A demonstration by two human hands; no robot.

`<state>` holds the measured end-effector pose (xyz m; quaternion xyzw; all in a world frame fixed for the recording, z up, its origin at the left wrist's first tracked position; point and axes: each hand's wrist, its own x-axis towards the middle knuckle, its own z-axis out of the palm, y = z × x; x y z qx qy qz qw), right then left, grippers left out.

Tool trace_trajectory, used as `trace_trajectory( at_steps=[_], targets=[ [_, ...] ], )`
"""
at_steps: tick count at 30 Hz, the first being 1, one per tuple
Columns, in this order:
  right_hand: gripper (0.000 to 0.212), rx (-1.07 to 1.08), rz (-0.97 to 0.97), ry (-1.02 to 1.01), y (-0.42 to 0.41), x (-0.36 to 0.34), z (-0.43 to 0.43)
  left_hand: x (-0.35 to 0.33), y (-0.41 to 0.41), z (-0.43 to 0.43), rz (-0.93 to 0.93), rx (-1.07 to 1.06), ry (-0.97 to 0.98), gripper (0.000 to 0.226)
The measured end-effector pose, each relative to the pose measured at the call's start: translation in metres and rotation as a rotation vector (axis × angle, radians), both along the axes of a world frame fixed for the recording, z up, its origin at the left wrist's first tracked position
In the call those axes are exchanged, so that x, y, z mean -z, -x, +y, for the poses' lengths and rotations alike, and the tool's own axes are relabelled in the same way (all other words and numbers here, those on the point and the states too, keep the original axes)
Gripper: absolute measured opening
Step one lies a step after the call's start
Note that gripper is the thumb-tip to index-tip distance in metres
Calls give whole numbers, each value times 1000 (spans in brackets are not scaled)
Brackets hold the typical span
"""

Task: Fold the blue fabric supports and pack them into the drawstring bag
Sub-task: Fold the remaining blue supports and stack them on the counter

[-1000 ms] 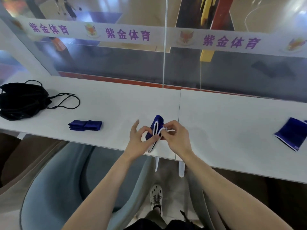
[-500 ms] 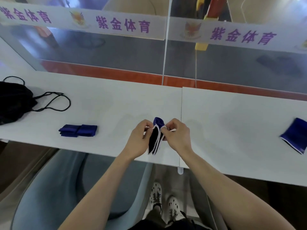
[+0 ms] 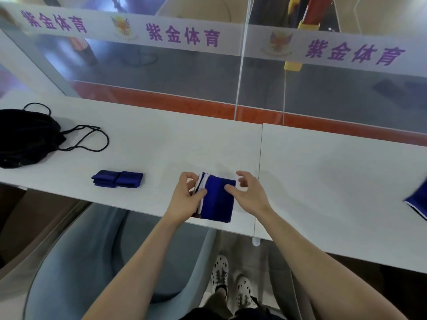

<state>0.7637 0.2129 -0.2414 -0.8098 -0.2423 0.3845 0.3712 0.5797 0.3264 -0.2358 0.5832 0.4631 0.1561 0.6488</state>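
Note:
A blue fabric support (image 3: pixel 217 202) with white edging lies flat near the front edge of the white table (image 3: pixel 161 146). My left hand (image 3: pixel 184 197) pinches its white-trimmed left edge. My right hand (image 3: pixel 248 192) has its thumb pressing on the cloth's right part, the other fingers loosely curled above it. A folded blue support (image 3: pixel 117 181) lies to the left. Another blue support (image 3: pixel 417 202) lies at the right edge, partly cut off. The black drawstring bag (image 3: pixel 25 137) sits at the far left, its cords trailing right.
A glass partition (image 3: pixel 240 72) with a white banner of purple characters rises behind the table. A seam (image 3: pixel 258 176) splits the two tabletops. A grey chair (image 3: pixel 97 262) stands below the table's front edge, and my shoes show on the floor.
The support was held upright between both hands; now it lies flat on the table. My right hand has let go of its pinch and opened. The view has tilted downward.

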Motion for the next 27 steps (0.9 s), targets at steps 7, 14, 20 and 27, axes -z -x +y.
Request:
trace_trajectory(
  at_steps=[7, 14, 20, 27],
  targets=[
    [21, -80, 296, 17, 36, 33, 31, 42, 30, 24, 246, -20, 34, 29],
    [27, -158, 16, -38, 56, 31, 90, 47, 58, 87, 221, -15, -113, 59],
    [24, -270, -121, -175, 62, 29, 118, 42, 67, 126, 225, -30, -312, 29],
    [62, -213, -59, -51, 82, 71, 130, 83, 73, 130, 298, -96, -212, 39]
  ],
)
